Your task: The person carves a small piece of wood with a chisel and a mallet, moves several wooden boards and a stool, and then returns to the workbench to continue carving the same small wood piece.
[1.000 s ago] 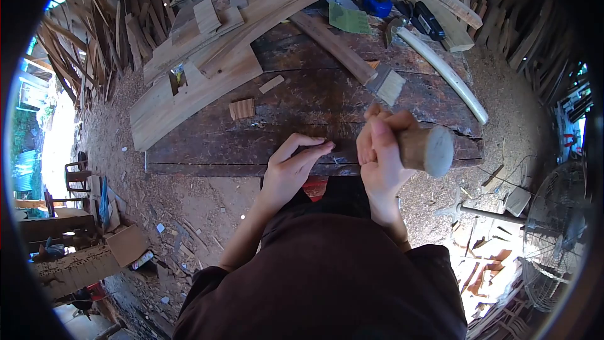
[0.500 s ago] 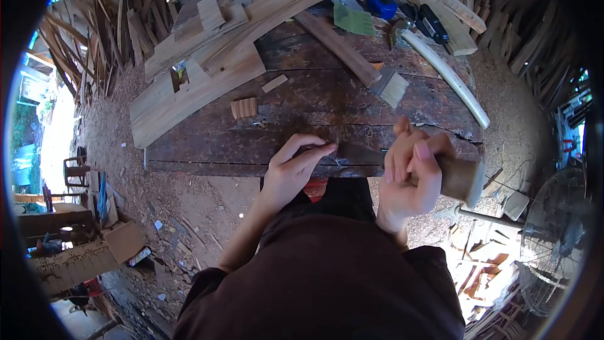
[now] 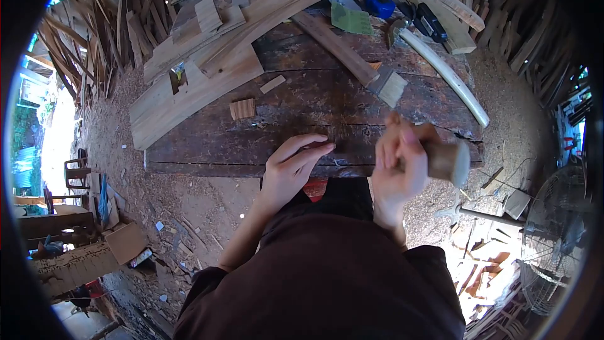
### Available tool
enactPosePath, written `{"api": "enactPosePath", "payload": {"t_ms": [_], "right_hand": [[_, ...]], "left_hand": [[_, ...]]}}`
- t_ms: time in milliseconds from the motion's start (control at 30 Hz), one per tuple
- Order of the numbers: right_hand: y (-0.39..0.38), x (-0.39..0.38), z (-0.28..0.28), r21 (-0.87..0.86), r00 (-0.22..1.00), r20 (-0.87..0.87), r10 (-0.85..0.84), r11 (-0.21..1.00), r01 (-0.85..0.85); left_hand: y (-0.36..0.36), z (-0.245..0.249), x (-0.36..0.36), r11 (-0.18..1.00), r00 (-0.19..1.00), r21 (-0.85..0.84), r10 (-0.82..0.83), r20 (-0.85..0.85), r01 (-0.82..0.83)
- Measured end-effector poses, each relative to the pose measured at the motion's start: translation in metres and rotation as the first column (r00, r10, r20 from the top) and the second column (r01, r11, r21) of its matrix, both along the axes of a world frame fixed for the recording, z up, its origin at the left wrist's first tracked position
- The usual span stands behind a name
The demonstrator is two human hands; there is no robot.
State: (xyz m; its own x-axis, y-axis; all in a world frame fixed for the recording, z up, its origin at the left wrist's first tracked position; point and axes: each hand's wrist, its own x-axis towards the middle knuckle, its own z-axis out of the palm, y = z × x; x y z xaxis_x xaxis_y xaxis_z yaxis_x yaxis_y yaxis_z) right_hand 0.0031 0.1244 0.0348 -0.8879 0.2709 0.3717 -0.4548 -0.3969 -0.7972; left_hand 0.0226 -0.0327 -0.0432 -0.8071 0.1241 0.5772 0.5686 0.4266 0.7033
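My right hand (image 3: 402,167) is closed around a thick brown wooden piece (image 3: 440,160) with a pale flat end, blurred by motion; its exact kind does not show. It is held above the bench's front right edge. Near the middle of that edge rests my left hand (image 3: 292,167), its thumb and index finger stretched to the right with a small gap between the tips and nothing visible in them. Beyond the right hand, a flat brush (image 3: 391,88) with pale bristles lies on the dark wooden bench (image 3: 302,104). A small grooved wood block (image 3: 243,109) is left of the brush.
Curved boards (image 3: 214,82) cover the bench's left and back. At the back right lie a blue tape measure (image 3: 380,5), green sandpaper (image 3: 351,20), a hammer (image 3: 440,66) with a long pale handle, and a black tool (image 3: 431,24). A fan (image 3: 553,239) stands at the right.
My right hand has shifted slightly left and up with the wooden piece. A dark, thin shape seen between the hands before no longer shows. The left hand stays nearly in place.
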Motion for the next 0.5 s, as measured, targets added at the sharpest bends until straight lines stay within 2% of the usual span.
{"api": "enactPosePath", "payload": {"t_ms": [33,100,133,233,333,367,400,467,500], "right_hand": [[0.005,0.001,0.000,0.002,1.000,-0.002,0.008,1.000,-0.008],[0.012,0.006,0.000,-0.104,0.947,-0.294,0.125,0.981,-0.162],[0.008,0.005,-0.002,-0.107,0.948,-0.291,0.125,0.981,-0.163],[-0.005,-0.003,-0.010,0.005,0.988,-0.094,0.121,0.993,-0.121],[0.005,-0.010,-0.010,-0.054,0.982,-0.151,0.115,0.991,-0.125],[0.005,-0.008,0.000,-0.046,0.998,-0.046,0.042,0.998,-0.044],[0.008,-0.008,0.003,-0.046,0.998,-0.046,0.047,0.998,-0.049],[0.018,-0.009,0.006,-0.021,0.955,-0.260,0.143,0.988,-0.154],[0.018,-0.010,0.005,0.019,0.936,-0.296,0.190,0.981,-0.193]], "left_hand": [[0.001,0.002,0.000,1.000,1.000,0.016,0.008,0.010,-0.008],[0.001,0.002,0.003,0.999,0.999,0.027,0.024,0.032,-0.025],[0.001,0.002,0.003,0.999,0.999,0.027,0.029,0.036,-0.030],[0.004,0.002,0.003,0.999,0.999,0.041,0.031,0.037,-0.032],[0.005,0.003,0.002,0.997,0.998,0.063,0.042,0.054,-0.045],[0.005,0.002,0.003,0.996,0.996,0.073,0.045,0.079,-0.051],[0.003,0.002,0.002,0.996,0.996,0.073,0.050,0.079,-0.056],[0.000,0.002,-0.002,0.994,0.995,-0.055,0.089,-0.041,-0.091],[0.001,0.001,-0.002,0.995,0.995,-0.054,0.087,-0.041,-0.089]]}}
